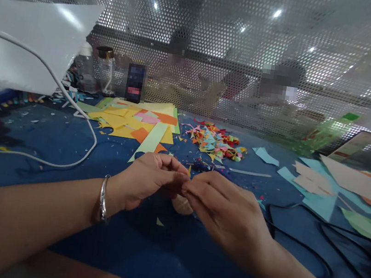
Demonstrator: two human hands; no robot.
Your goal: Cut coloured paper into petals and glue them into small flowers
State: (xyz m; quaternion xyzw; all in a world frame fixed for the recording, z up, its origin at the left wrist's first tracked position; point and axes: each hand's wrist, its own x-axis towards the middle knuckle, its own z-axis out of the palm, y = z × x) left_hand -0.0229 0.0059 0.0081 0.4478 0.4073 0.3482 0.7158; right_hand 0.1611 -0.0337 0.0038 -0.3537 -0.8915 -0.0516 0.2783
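Observation:
My left hand (156,179), with a silver bracelet at the wrist, meets my right hand (222,205) above the blue table, in the middle of the head view. The fingers of both are pinched closed, fingertips touching. A small yellow piece of paper (189,171) pokes up between them; the rest of it is hidden by the fingers. Just below the fingertips shows a rounded tan thing (182,205), partly covered, and I cannot tell what it is. A pale green paper scrap (159,222) lies on the table under my hands.
Beyond my hands are a pile of small colourful folded paper pieces (218,141) and yellow paper sheets (122,120). Blue paper (323,197) and a black cable (296,234) lie right. A white cable (92,143) loops left. Bottles (105,71) and a phone (135,82) stand behind.

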